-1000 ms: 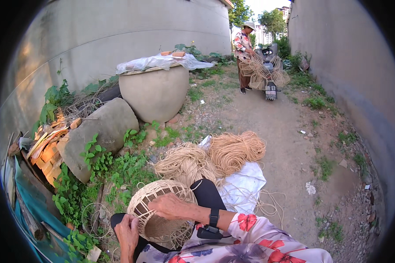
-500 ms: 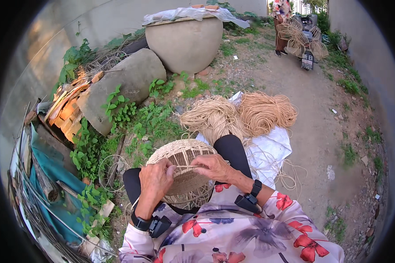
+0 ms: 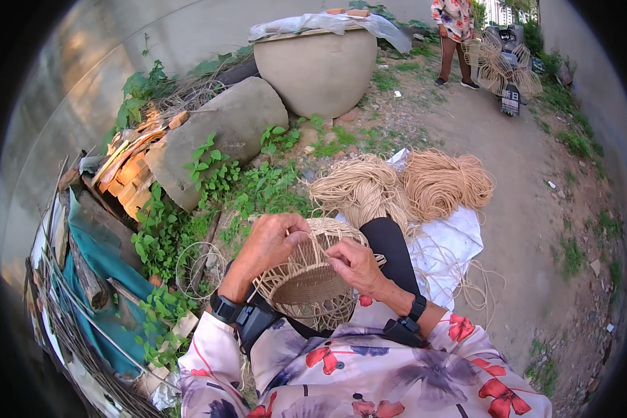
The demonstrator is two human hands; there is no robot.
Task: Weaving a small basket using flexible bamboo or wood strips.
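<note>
A half-woven basket (image 3: pixel 312 284) of pale cord rests tilted between my knees, its open, looped framework showing above and below a tightly woven band. My left hand (image 3: pixel 275 242), at the basket's upper left, pinches a thin cord between thumb and fingers. Lower and to the right, my right hand (image 3: pixel 357 266) grips the cord close to the woven side, fingertips bent together. The fingers partly cover the cord and the basket's rim.
Ahead lie two big bundles of cord, one pale (image 3: pixel 364 187) and one tan (image 3: pixel 447 182), on a white sheet (image 3: pixel 447 240). A large clay vat (image 3: pixel 317 73) and a fallen cylinder (image 3: pixel 219 132) stand left. Another person (image 3: pixel 455 42) is by a scooter (image 3: pixel 506 66) hung with wire-like frames.
My left hand has risen up and away along the basket, while my right has shifted slightly right. The view has turned a little left, and the other person's legs are now apart.
</note>
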